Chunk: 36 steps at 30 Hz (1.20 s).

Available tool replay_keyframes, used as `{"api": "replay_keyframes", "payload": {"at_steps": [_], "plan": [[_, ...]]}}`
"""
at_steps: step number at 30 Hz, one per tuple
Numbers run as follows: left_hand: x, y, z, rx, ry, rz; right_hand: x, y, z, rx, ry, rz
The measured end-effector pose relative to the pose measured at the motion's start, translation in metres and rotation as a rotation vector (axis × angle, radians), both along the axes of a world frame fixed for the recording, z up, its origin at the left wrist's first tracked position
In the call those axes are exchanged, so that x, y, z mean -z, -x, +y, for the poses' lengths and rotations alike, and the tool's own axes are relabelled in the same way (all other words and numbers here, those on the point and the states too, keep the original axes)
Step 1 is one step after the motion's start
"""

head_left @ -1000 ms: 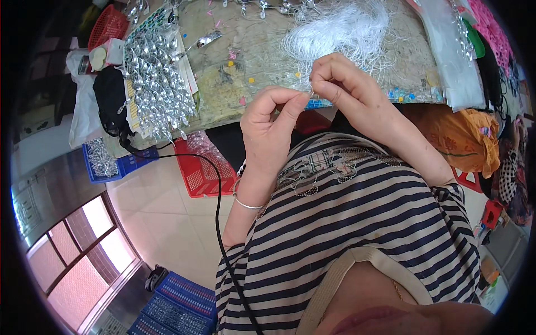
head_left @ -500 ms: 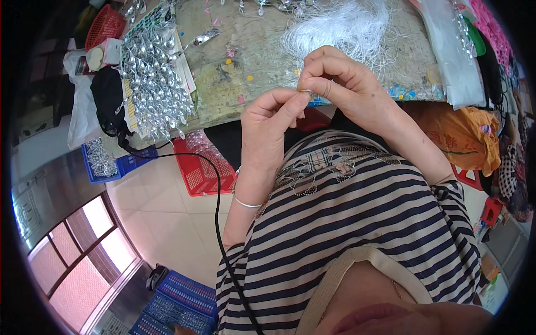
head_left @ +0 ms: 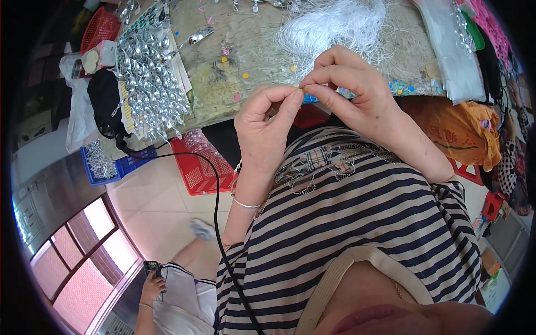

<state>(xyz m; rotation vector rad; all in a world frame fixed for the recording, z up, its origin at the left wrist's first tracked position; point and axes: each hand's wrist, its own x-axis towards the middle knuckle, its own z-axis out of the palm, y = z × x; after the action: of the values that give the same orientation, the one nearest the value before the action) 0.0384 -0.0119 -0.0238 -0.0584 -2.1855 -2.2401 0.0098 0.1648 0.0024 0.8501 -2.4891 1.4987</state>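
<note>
Thumb and forefinger of my left hand (head_left: 263, 124) are pinched together near the table's front edge. My right hand (head_left: 360, 92) pinches from the other side, and the fingertips of both hands meet. Whatever lies between them is too small to make out. Just beyond my right hand, a loose bundle of white thread (head_left: 335, 30) spreads over the worn table (head_left: 251, 50). To the left lie rows of shiny silver twisted pendants (head_left: 153, 78) on a card, with a single silver piece (head_left: 200, 36) apart from them.
A red basket (head_left: 192, 181) and a blue tray (head_left: 125, 164) sit below the table's left side. Clear plastic sheets (head_left: 455, 67) lie at the right, above an orange bag (head_left: 463, 131). A black cable (head_left: 216, 206) runs past my left arm. Another person (head_left: 184, 301) holds a phone, lower left.
My fingertips have shifted slightly left and press together; the small pale bit seen between them earlier is hidden. A person with a phone has come into view at the lower left, covering the blue boxes.
</note>
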Motion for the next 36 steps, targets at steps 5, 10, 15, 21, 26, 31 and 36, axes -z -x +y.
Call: {"api": "replay_keyframes", "payload": {"at_steps": [5,10,15,21,26,31,36], "plan": [[0.003,0.0,0.001,0.015,0.052,0.059,0.002,0.0,-0.001,0.038,-0.047,0.122],[0.003,0.001,0.003,0.007,0.167,0.163,0.002,0.002,-0.001,0.047,-0.117,0.203],[0.0,0.002,0.006,-0.016,0.33,0.25,0.007,0.005,-0.004,0.062,-0.198,0.3],[-0.005,-0.003,0.005,-0.015,-0.16,-0.217,0.01,0.001,-0.008,0.099,-0.115,0.264],[-0.002,-0.002,0.0,0.028,-0.331,-0.28,0.01,0.001,-0.002,0.013,0.15,-0.286],[-0.004,0.0,0.003,-0.001,-0.386,-0.291,0.02,0.001,-0.002,-0.027,0.345,-0.505],[-0.004,-0.001,0.003,-0.06,-0.25,-0.256,0.017,0.001,0.0,-0.032,0.27,-0.483]]}}
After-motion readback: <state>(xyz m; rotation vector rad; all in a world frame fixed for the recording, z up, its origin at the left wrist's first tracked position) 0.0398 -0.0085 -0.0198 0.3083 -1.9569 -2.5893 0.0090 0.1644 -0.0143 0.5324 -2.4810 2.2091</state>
